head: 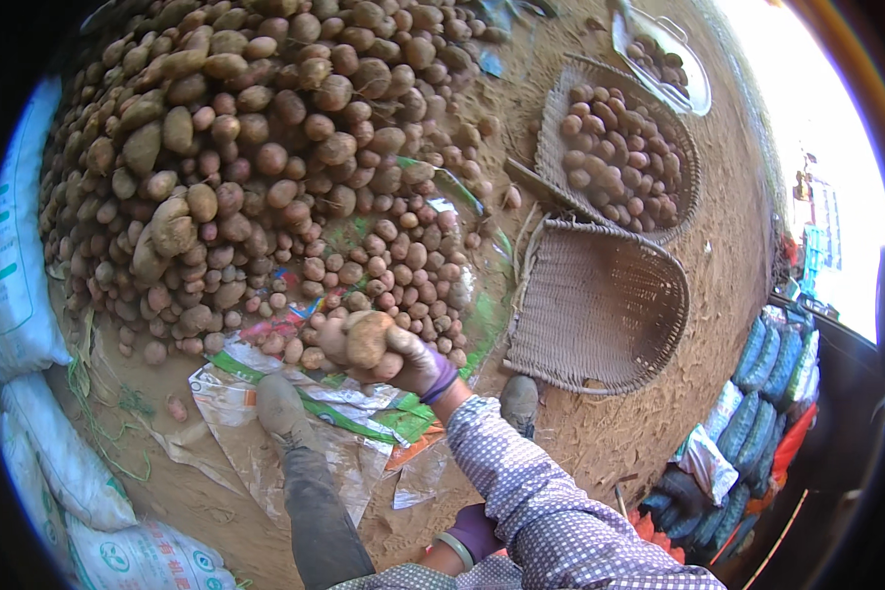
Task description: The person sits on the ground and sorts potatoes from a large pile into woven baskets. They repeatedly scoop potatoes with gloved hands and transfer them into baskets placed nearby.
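My right hand (413, 361), in a soiled glove with a purple cuff, holds a large tan potato (369, 340) and smaller ones pressed against it. It hangs over the near edge of a big heap of potatoes (265, 140). Just beyond the hand, smaller round potatoes (413, 276) lie on a green and white printed plastic sack (394, 420). My left hand (477, 532), in a purple glove with a pale bangle at its wrist, rests low near my body. The right sleeve partly covers it, so its fingers are hidden.
An empty wicker basket (597, 302) lies right of the heap; behind it are a basket of potatoes (619, 155) and a metal pan (697, 77). Filled white sacks (22, 243) line the left. Bundled bags (752, 413) stand at right. My shoes (280, 405) flank the plastic sack.
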The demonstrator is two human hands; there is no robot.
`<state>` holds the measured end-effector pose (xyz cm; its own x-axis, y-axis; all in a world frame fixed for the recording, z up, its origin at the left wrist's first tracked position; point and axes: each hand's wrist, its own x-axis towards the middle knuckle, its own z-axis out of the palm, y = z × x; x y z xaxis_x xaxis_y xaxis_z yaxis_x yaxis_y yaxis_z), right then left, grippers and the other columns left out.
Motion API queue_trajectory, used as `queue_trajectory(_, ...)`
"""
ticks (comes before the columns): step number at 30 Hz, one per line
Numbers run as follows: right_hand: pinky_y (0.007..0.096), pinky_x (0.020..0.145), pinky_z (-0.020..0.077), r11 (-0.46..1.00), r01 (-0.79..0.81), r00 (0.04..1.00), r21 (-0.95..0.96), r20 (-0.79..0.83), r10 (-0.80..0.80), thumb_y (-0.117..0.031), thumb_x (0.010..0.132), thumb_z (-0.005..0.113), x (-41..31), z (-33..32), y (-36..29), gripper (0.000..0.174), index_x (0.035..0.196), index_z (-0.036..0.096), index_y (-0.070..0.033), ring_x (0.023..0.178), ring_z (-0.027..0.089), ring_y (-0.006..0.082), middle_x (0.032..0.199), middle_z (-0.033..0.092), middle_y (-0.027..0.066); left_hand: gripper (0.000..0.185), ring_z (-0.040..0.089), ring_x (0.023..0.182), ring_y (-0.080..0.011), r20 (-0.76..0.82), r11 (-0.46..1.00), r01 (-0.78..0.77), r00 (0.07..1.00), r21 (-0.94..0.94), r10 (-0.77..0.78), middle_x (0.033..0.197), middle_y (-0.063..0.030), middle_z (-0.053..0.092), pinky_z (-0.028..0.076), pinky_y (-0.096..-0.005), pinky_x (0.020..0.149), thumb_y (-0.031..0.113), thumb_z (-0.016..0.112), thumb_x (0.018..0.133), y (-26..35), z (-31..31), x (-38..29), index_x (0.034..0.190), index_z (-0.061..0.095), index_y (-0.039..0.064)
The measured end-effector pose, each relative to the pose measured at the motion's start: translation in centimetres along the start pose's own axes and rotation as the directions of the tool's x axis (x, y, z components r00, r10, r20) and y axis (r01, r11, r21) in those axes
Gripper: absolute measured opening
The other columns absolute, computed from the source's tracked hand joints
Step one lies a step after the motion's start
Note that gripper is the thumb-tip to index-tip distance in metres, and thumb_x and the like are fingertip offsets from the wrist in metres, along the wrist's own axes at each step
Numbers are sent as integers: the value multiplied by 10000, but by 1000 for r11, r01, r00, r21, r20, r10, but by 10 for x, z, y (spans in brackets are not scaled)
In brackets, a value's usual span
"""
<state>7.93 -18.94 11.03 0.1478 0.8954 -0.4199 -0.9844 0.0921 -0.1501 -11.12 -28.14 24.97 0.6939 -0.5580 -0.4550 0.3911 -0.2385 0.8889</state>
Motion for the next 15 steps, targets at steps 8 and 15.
queue_trajectory(8,336,617,554,919,224,801,-325,-475,-363,-700,809,661,-79,-16,-92,769,1268,536,-96,861,645,209,1144,611,139,391,669,1028,-383,176,968,237,960,-88,-219,1120,-186,700,518,-498,867,395,494,946,20,-25,23,1175,639,113)
queue_trajectory(15,332,751,585,598,523,437,-607,-412,-800,-548,972,526,-220,-57,-293,459,1135,610,-127,951,646,197,1037,654,84,448,678,997,-378,151,965,257,957,-49,-248,1066,-202,708,518,-486,868,424,514,945,21,-41,30,1248,627,114)
